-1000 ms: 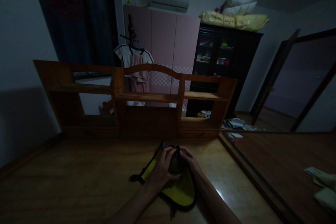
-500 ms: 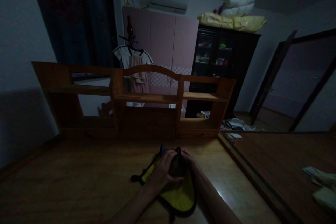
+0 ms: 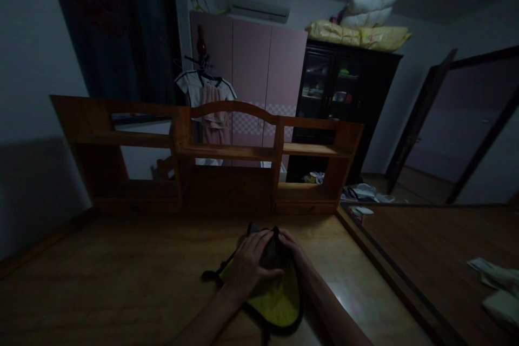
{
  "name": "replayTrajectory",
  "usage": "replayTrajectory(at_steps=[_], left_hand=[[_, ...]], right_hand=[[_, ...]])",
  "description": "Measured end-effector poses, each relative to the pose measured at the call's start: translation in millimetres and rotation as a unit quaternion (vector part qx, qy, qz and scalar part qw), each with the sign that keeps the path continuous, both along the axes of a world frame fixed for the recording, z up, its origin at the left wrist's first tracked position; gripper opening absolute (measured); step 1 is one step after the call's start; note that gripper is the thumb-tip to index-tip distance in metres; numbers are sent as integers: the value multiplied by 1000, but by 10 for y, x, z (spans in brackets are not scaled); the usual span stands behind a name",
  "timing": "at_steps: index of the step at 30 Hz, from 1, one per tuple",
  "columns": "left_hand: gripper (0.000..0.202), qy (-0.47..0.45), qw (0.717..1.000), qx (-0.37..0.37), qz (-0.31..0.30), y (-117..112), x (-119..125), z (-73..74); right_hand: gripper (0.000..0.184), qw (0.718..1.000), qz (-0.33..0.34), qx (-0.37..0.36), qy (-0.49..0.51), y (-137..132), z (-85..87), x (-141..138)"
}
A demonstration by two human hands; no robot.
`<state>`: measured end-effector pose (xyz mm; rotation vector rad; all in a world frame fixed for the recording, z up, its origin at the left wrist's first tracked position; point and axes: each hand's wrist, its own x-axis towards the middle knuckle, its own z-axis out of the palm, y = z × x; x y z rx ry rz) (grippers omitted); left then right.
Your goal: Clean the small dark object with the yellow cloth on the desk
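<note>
On the wooden surface in front of me lies a yellow cloth item with black edging (image 3: 279,305). It looks like a soft cap or pouch; its exact kind does not show in the dim light. A dark strap end sticks out on its left. My left hand (image 3: 249,262) grips the item from the left, fingers over its upper part and thumb stretched across the dark middle. My right hand (image 3: 294,248) holds its far right edge, fingertips close to those of my left. Both palms hide part of the cloth.
A wooden shelf unit (image 3: 231,153) stands across the far end of the wooden surface (image 3: 154,265). A raised wooden edge (image 3: 377,254) runs along the right, with pale cloth (image 3: 503,303) lying beyond it. Behind are a pink wardrobe (image 3: 251,65) and a dark cabinet (image 3: 373,86).
My left fingers have shifted slightly over the cloth item, covering a little more of its upper part. My right hand and the item stay in nearly the same place.
</note>
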<state>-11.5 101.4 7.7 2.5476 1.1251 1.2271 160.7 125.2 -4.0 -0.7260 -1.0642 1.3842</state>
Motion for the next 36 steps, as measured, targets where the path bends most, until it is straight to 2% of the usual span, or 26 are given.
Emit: replayTrajectory(at_steps=[5, 13, 18, 22, 24, 25, 28, 30, 36], left_hand=[[85, -12, 1000, -13, -10, 5, -4, -18], [89, -38, 994, -54, -81, 49, -15, -51], [88, -65, 986, -105, -109, 80, -7, -75], [73, -105, 979, -149, -95, 20, 8, -13], [65, -103, 980, -143, -88, -10, 18, 15], [67, -95, 983, -132, -87, -18, 23, 20], [92, -68, 989, -97, -84, -22, 42, -10], [101, -62, 992, -82, -68, -17, 60, -56], [87, -71, 994, -77, -25, -16, 95, -135]], right_hand=[[37, 1000, 23, -19, -4, -57, 64, -2], [37, 999, 6, -30, 10, -3, -30, 65], [38, 998, -9, -46, 31, -57, 35, 10], [36, 999, -1, -32, 12, -118, 148, -67], [36, 999, 8, -32, 9, -145, 184, -99], [36, 999, 12, -33, 9, -159, 193, -113], [38, 999, 25, -40, 9, -209, 193, -144], [40, 999, 29, -42, 12, -231, 177, -151], [39, 995, 57, -72, 47, -189, 74, -88]])
